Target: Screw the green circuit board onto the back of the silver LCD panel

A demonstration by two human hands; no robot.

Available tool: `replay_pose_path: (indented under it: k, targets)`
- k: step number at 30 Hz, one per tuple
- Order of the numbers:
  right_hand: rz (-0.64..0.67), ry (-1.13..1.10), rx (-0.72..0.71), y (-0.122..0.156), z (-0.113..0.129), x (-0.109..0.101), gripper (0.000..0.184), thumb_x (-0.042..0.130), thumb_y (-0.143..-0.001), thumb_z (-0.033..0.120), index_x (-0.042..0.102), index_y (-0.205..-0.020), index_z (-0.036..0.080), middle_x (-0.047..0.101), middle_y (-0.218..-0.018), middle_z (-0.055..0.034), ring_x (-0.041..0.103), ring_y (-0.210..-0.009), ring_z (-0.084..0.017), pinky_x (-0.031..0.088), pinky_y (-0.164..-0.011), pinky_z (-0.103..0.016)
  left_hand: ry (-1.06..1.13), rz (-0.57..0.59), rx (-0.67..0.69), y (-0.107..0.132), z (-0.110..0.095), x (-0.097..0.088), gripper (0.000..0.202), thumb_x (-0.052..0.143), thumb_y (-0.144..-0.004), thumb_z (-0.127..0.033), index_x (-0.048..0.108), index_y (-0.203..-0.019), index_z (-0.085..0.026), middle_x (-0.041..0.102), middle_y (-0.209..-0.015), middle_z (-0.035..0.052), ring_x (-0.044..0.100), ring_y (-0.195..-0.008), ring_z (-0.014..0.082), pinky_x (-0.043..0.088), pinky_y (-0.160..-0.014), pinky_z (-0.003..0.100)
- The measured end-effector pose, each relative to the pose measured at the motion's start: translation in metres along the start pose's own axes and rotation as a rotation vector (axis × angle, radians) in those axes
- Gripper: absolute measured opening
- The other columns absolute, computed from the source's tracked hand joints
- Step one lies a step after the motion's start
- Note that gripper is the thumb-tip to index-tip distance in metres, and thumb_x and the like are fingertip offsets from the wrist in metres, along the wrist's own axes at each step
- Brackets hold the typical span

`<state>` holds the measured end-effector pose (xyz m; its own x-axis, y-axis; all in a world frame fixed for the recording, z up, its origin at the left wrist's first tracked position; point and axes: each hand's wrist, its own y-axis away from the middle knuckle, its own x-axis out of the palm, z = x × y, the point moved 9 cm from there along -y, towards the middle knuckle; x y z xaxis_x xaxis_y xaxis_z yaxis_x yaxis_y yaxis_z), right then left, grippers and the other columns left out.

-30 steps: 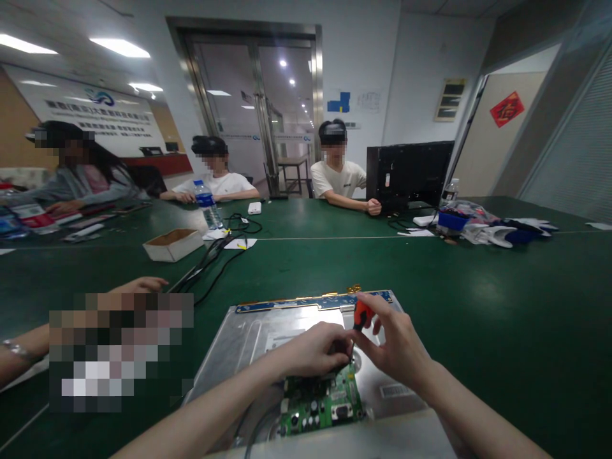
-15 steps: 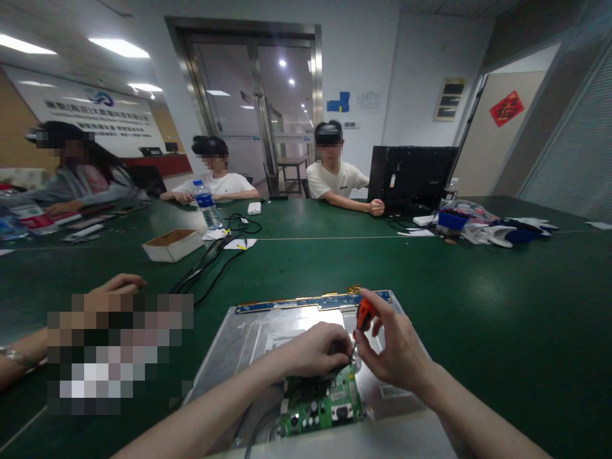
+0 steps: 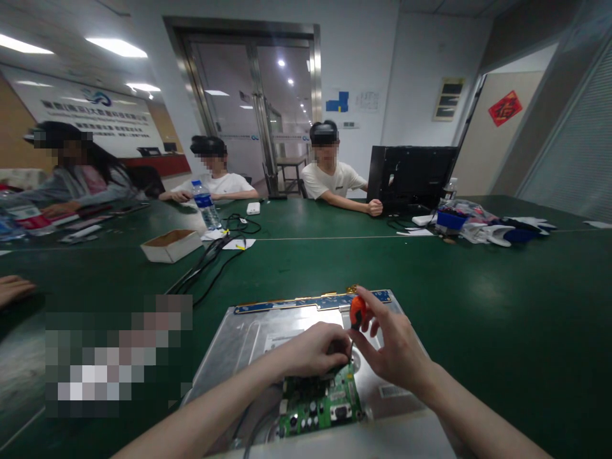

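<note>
My right hand (image 3: 399,344) pinches the orange and black handle of a screwdriver (image 3: 357,311), its index finger up along the top. The thin shaft points down to the upper edge of a green circuit board (image 3: 321,401). Beside the shaft, my left hand (image 3: 322,349) is closed with curled fingers over that edge; what they hold, if anything, is hidden. The board sits on the back of a silver metal display panel (image 3: 248,347), which lies flat on the table. A narrow blue circuit strip (image 3: 287,305) runs along the panel's far edge.
Black cables (image 3: 205,261), an open white box (image 3: 171,247) and a water bottle (image 3: 205,205) stand left of centre on the green table (image 3: 502,331). A black monitor (image 3: 414,175) and bagged items (image 3: 466,217) are far right. Several people sit around; a co-worker's hand (image 3: 16,288) is at the left.
The screwdriver handle has turned and shifted slightly left in my right hand. My left hand stays in place. The co-worker's arm at the left has drawn back toward the frame edge.
</note>
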<state>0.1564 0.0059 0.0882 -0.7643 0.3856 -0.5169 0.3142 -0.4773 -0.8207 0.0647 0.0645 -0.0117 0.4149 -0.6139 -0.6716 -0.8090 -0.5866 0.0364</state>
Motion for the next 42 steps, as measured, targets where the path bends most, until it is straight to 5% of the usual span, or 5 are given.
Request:
replay_pose_path:
  k: [27, 35, 42]
  targets:
    - [-0.010, 0.006, -0.015, 0.0011, 0.0025, -0.0006, 0.061, 0.050, -0.090, 0.016, 0.028, -0.146, 0.016, 0.065, -0.079, -0.0015, 0.056, -0.052, -0.013, 0.049, -0.047, -0.025, -0.041, -0.001, -0.010, -0.0001, -0.0032, -0.0017, 0.009, 0.061, -0.078, -0.011, 0.064, -0.084, -0.017, 0.065, -0.081, 0.0000, 0.058, -0.076, 0.0165, 0.045, -0.070, 0.024]
    - [0.007, 0.002, -0.047, -0.0025, 0.0032, -0.0013, 0.050, 0.052, -0.099, 0.029, 0.032, -0.145, 0.023, 0.066, -0.084, -0.0018, 0.058, -0.056, -0.014, 0.048, -0.049, -0.024, -0.038, -0.025, -0.016, 0.0008, -0.0032, -0.0046, 0.005, 0.061, -0.077, -0.013, 0.061, -0.081, -0.017, 0.057, -0.072, -0.0027, 0.054, -0.069, 0.0148, 0.041, -0.065, 0.023]
    - [0.010, 0.014, -0.021, -0.0020, 0.0044, 0.0003, 0.061, 0.049, -0.096, 0.020, 0.026, -0.153, 0.018, 0.067, -0.081, -0.0013, 0.057, -0.053, -0.013, 0.049, -0.052, -0.025, -0.015, -0.022, -0.011, 0.0001, -0.0019, -0.0029, 0.005, 0.062, -0.077, -0.013, 0.060, -0.079, -0.017, 0.058, -0.073, -0.0016, 0.055, -0.069, 0.0152, 0.042, -0.064, 0.023]
